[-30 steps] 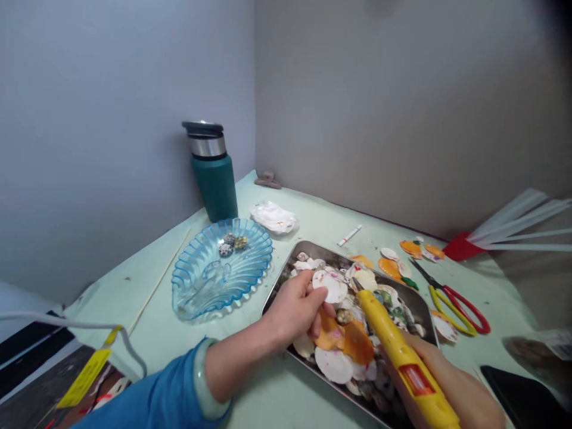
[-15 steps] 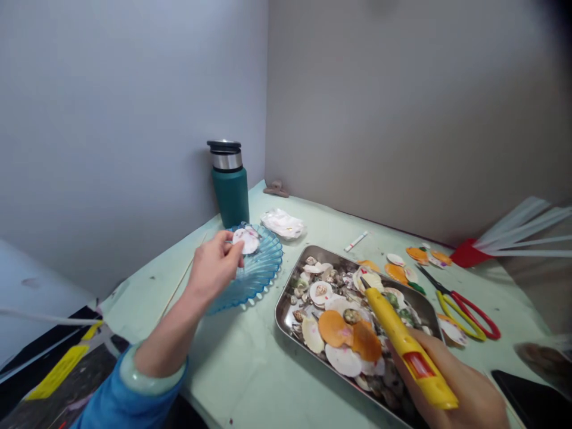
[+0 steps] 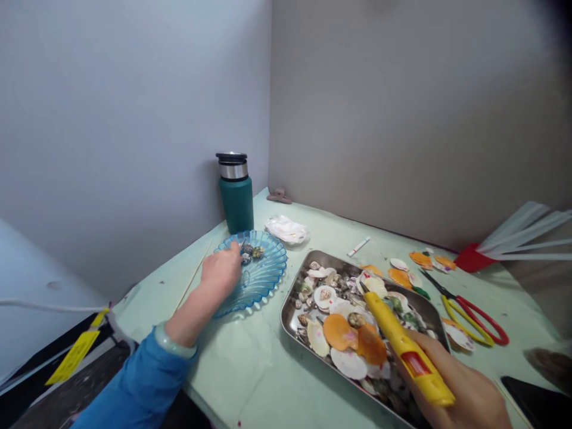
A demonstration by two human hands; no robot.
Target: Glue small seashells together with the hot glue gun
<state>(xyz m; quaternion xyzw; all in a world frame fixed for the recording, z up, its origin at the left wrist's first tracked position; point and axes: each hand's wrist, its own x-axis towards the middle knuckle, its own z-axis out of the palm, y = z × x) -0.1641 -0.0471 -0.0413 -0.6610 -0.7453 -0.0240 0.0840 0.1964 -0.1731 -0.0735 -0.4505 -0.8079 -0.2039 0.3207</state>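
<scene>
My left hand (image 3: 221, 273) reaches into the blue glass shell-shaped dish (image 3: 270, 277), fingers curled down against its near-left side; whatever they hold is hidden. A few small dark shells (image 3: 250, 253) lie in the dish just beyond my fingertips. My right hand (image 3: 460, 396) grips a yellow glue gun (image 3: 402, 345), its nozzle pointing up-left over a metal tray (image 3: 286, 310) heaped with white, orange and green seashells (image 3: 344, 330).
A teal flask (image 3: 236, 199) stands in the corner behind the dish, beside a white packet (image 3: 286, 229). Loose shells (image 3: 402, 274), red-and-yellow scissors (image 3: 473, 310) and a red holder of clear glue sticks (image 3: 469, 259) lie right of the tray. A thin wooden stick (image 3: 192, 280) lies at the left.
My left hand picked a white shell from the tray, carried it left to the blue dish and has now lowered into the dish; the shell is out of sight. The glue gun stayed put.
</scene>
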